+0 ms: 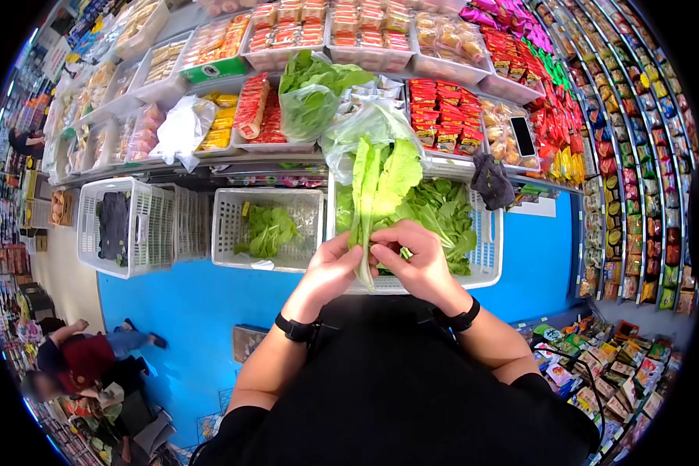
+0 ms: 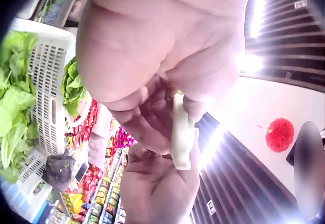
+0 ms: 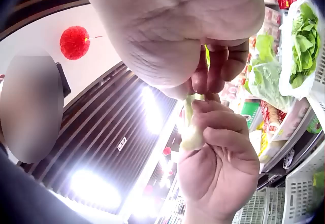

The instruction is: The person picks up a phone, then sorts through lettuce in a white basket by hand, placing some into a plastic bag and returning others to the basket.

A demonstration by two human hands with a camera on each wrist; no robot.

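A bunch of lettuce (image 1: pixel 388 182) is held upright in front of the body, its leaves pointing away and its pale stem end (image 1: pixel 365 273) toward the chest. My left hand (image 1: pixel 332 268) grips the lower stem between thumb and curled fingers. From the other side my right hand (image 1: pixel 421 260) pinches the stalks just above the stem end, fingers bent. In the left wrist view, the whitish stem butt (image 2: pixel 183 138) sticks out between both hands. The right wrist view shows the left fingers (image 3: pixel 223 122) wrapped beside the stem. Loose leafy greens (image 1: pixel 446 213) lie in the white crate (image 1: pixel 485 268) below.
Left of that crate stands another white crate (image 1: pixel 307 260) with some greens. Further left, one crate holds a dark cloth (image 1: pixel 115 225). Bagged greens (image 1: pixel 311 97) rest on the snack bins ahead. A dark glove-like cloth (image 1: pixel 492 181) hangs at the right corner near a phone (image 1: pixel 523 137).
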